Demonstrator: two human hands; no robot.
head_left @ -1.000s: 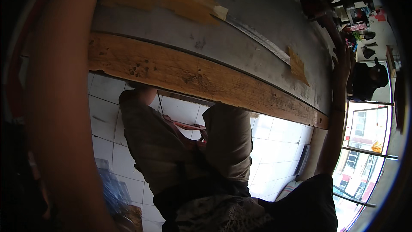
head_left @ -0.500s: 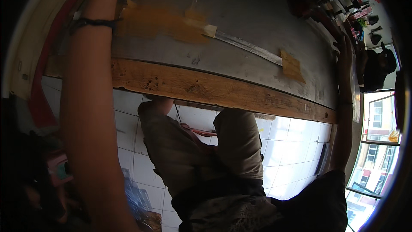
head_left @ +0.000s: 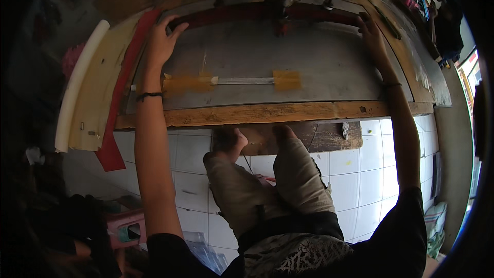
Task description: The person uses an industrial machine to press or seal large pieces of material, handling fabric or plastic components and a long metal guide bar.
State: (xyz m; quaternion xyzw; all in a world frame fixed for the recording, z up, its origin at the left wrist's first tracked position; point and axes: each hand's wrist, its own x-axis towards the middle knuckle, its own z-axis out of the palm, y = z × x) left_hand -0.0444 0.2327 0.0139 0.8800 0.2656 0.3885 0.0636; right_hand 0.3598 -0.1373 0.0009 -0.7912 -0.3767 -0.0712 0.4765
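Across the far side of the grey tabletop (head_left: 319,56) runs a dark red bar (head_left: 231,16), which looks curved in this view. My left hand (head_left: 163,41) grips its left end, thumb toward me. At the opposite end, my right hand (head_left: 372,36) has its fingers bent over the bar; they are partly lost in shadow. Dark metal arms and a clamp-like fitting (head_left: 282,0) meet the bar near its middle. Closer to me, a narrow silvery strip (head_left: 244,80) lies flat, with brown tape (head_left: 287,80) over its right end and more brown tape at its left.
A wooden rail (head_left: 247,114) edges the table's near side. Red cloth-like strip (head_left: 114,144) and a white roll (head_left: 82,85) lie along the left. Below are my legs, a wooden board (head_left: 324,138) on white tiles, and a pink stool (head_left: 126,229). Windows stand far right.
The view has levelled and shifted, bringing the far bar into sight. My left hand, mostly cut off before, now shows on the bar; my right hand has gone from the table's right side to the bar.
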